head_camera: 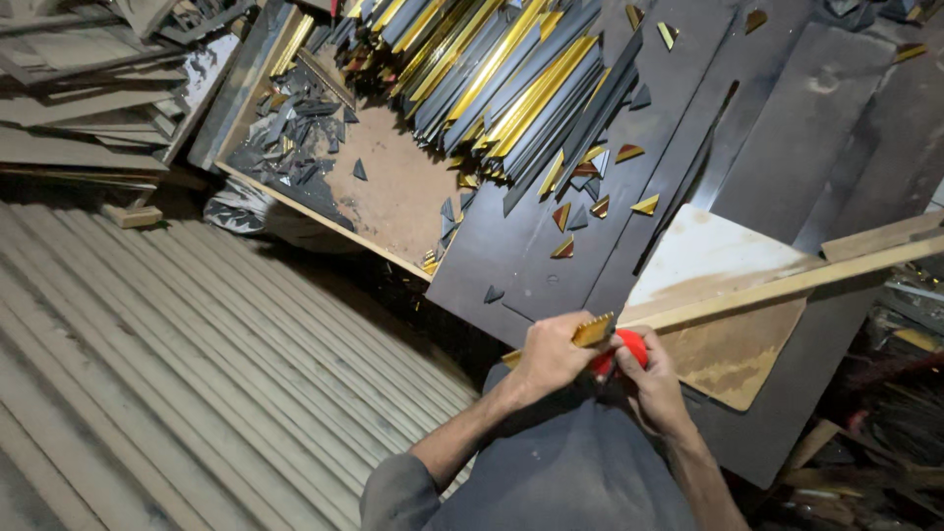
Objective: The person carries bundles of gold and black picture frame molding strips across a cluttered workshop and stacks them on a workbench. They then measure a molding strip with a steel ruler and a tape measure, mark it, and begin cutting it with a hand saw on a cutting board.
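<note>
My left hand (547, 360) grips the near end of a short gold ribbed moulding piece (593, 331) close in front of my body. Touching it from the right, my right hand (652, 385) holds a red-handled tool (626, 351) against that piece. Both hands sit at the near end of a long pale wooden strip (787, 285) that runs off to the right. I cannot see the tool's working end.
A dark board worktop (521, 256) carries a pile of long gold-and-dark moulding strips (501, 79) and small triangular offcuts (590, 197). A brown board (393, 187) holds dark scraps. A corrugated metal sheet (177, 354) lies left, stacked planks (69, 108) at far left.
</note>
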